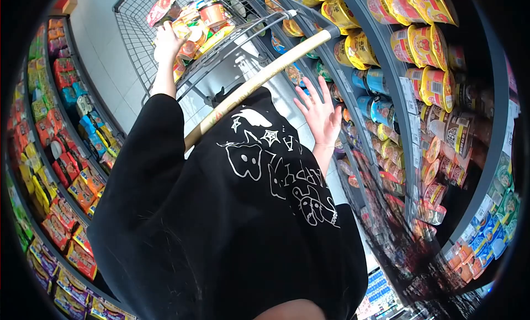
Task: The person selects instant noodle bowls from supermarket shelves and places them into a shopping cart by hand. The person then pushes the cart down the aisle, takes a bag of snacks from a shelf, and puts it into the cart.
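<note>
A wire shopping cart (pixel 130 30) with a pale handle bar (pixel 259 77) stands in front of my body. Inside it lie several cup and bowl food packages, among them a red-lidded cup (pixel 212 14). My left hand (pixel 168 41) reaches into the cart over the packages, its fingers bent down beside a pink and red package (pixel 160 9); whether it grips anything is hard to make out. To the right of the handle bar, my right hand (pixel 320 113) is raised with fingers spread and nothing in it, near the shelves of cups.
Shelves on the right hold yellow cups (pixel 422 46), blue cups (pixel 378 110) and brown cups (pixel 455 133), with price-tag rails (pixel 411 107) along their edges. Another shelf of colourful bagged packages (pixel 66 168) curves along the left. Pale floor tiles (pixel 96 49) show between the cart and the left shelf.
</note>
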Tool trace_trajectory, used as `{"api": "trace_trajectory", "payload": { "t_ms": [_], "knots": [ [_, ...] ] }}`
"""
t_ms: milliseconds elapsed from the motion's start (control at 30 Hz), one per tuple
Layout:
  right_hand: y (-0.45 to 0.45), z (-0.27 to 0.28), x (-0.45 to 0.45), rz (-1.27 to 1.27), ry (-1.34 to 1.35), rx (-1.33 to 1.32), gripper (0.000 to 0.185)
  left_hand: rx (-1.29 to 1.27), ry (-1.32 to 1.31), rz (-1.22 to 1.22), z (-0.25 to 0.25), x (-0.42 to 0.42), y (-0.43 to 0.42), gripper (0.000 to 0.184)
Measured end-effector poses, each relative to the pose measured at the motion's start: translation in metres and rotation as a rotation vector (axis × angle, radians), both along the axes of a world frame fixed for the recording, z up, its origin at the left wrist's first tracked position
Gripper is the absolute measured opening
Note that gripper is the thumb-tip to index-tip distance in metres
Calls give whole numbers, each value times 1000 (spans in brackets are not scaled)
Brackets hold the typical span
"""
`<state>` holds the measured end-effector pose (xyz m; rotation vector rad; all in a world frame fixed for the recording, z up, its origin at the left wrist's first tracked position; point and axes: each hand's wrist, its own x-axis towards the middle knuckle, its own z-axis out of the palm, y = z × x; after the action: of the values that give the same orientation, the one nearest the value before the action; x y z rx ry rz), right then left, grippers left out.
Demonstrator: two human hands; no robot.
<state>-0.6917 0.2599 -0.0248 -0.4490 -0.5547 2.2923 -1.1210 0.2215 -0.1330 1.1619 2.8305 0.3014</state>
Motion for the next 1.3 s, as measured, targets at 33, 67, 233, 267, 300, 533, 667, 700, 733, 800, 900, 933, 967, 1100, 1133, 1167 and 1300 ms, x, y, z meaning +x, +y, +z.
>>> {"api": "trace_trajectory", "payload": {
  "t_ms": [33,67,233,267,300,533,667,700,733,800,900,933,967,1100,1133,1167,1300],
  "knots": [
    [-1,0,0,-5,0,-1,91,-1,0,-5,-2,6,3,66],
    [-1,0,0,-4,-4,2,91,-23,11,-30,-6,13,5,66],
    [-9,-1,2,-6,-33,20,90,-188,147,-266,-87,16,-7,63],
    [-11,-1,3,-12,-51,20,89,-185,147,-272,-92,21,-13,63],
    [-12,0,4,-19,-68,21,88,-198,286,-354,-104,22,-21,63],
    [-14,-10,16,-66,-46,-6,84,-267,312,-237,-69,42,-9,67],
    [-14,-11,19,-69,-59,-7,83,-260,187,-142,-86,39,-14,73],
    [-13,-10,19,-68,-59,-5,83,-258,187,-141,-81,42,-15,73],
    [-13,-8,19,-53,-63,11,82,-323,65,-159,-76,46,-18,73],
    [-12,-8,19,-32,-65,29,82,-408,-23,-211,-79,47,-21,78],
    [-12,-8,17,-20,-69,23,81,-346,-198,-151,-92,42,-15,86],
    [-11,-8,14,-14,-82,32,80,-317,-274,-188,-98,38,-13,80],
    [-12,-7,12,-10,-95,39,79,-97,-141,-170,-113,39,-16,68],
    [-15,-5,1,31,-130,28,79,49,-557,12,-112,17,-11,45],
    [-17,-2,-3,24,-147,25,75,27,-566,81,-115,12,-13,40],
    [-17,0,-6,18,-140,22,75,27,-681,86,-113,3,-15,38],
    [-16,12,-25,-84,-400,224,56,254,-360,74,-104,-27,-25,26]
  ]
}}
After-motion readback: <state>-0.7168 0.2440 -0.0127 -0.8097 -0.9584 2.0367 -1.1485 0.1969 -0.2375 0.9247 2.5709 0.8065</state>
